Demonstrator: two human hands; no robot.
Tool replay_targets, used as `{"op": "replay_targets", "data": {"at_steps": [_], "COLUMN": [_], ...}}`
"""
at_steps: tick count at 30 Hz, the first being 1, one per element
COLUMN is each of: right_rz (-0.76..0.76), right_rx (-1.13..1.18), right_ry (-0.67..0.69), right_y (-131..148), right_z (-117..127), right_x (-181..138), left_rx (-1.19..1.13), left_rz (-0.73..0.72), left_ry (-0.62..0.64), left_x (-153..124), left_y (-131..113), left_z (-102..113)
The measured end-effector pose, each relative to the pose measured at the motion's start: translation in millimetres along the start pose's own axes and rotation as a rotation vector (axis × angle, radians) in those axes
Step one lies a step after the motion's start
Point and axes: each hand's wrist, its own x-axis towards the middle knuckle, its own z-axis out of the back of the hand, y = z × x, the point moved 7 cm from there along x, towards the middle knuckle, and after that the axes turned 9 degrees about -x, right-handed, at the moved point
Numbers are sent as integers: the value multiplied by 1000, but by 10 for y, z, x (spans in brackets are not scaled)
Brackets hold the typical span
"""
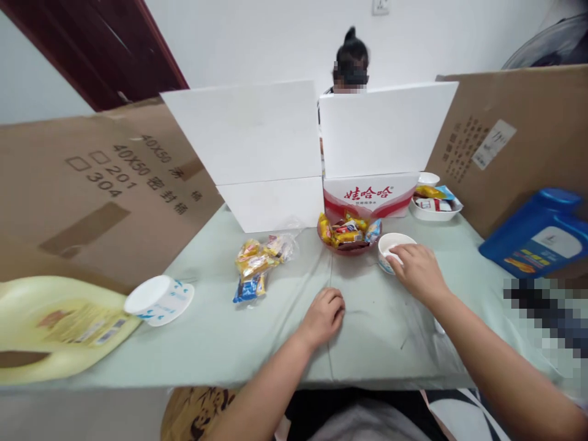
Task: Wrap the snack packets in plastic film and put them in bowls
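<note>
My right hand (417, 269) rests on the rim of a small white bowl (390, 244), its fingers curled over the near edge. My left hand (324, 315) lies on the pale green tablecloth (220, 337) as a loose fist with nothing in it. Just beyond the white bowl sits a reddish bowl (348, 236) heaped with wrapped snacks. A clear bag of wrapped candies (258, 264) lies to the left of that bowl, apart from both hands.
A white lid (158, 299) and a yellow jug (55, 327) lie at the left, a blue jug (537, 236) at the right. White boards (257, 141), a red-and-white box (370, 196) and cardboard sheets (92, 184) wall the table. A white snack dish (434, 205) stands far right; a person sits behind.
</note>
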Motion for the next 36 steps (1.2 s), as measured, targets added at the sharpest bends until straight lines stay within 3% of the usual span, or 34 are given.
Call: {"op": "replay_targets", "data": {"at_steps": [2, 6, 8, 10, 13, 15, 17, 20, 25, 31, 33, 36], "right_rz": [-4, -42, -46, -59, -69, -67, -65, -73, -99, -119, -118, -146], "right_rx": [66, 47, -7, -47, -59, -52, -42, -21, -13, -11, -8, -21], "right_ry": [-167, -189, -154, -133, -133, -137, -135, -126, -103, -71, -75, -107], "right_y": [-54, -316, -434, -513, -542, -529, -516, -514, -518, -505, -491, -488], "right_z": [102, -49, -212, -354, -461, -477, -476, -473, -463, -443, -433, -399], "right_x": [-295, -912, -1148, -1308, -1401, -1400, -1383, -1373, -1382, -1378, -1376, -1384], "left_rx": [5, 63, 219, 337, 674, 694, 693, 681, 637, 627, 563, 448], "left_rz": [26, 96, 166, 243, 573, 654, 687, 661, 534, 449, 370, 240], "left_ry": [-2, 111, 135, 61, 64, 93, 136, 192, 171, -164, -319, -367], "left_x": [-17, 85, 261, 514, 825, 977, 1055, 1085, 1125, 1123, 1005, 728], "left_y": [1, 85, 232, 434, 933, 1182, 1364, 1483, 1341, 778, 509, 165], "left_z": [-4, 113, 372, 788, 1406, 1637, 1710, 1623, 1539, 1794, 1684, 1137]}}
